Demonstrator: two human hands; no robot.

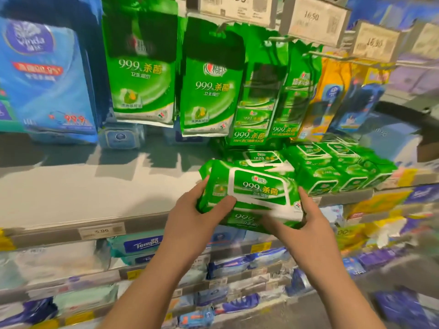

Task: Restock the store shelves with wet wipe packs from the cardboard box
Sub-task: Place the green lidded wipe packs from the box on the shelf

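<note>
I hold a stack of green wet wipe packs (256, 188) between both hands, just above the front edge of the grey shelf (71, 198). My left hand (197, 210) grips the stack's left end, thumb on top. My right hand (306, 217) clasps the right end and underside. At least two packs are in the stack; the lower one shows beneath the top pack. Several matching green packs (339, 167) lie in rows on the shelf to the right. The cardboard box is not in view.
Green wipe bags (209, 86) hang on hooks above the shelf, with price tags (316, 20) over them. A blue pack (47, 79) stands at the left. The shelf's left half is bare grey board. Lower shelves (142, 245) hold blue and white tissue packs.
</note>
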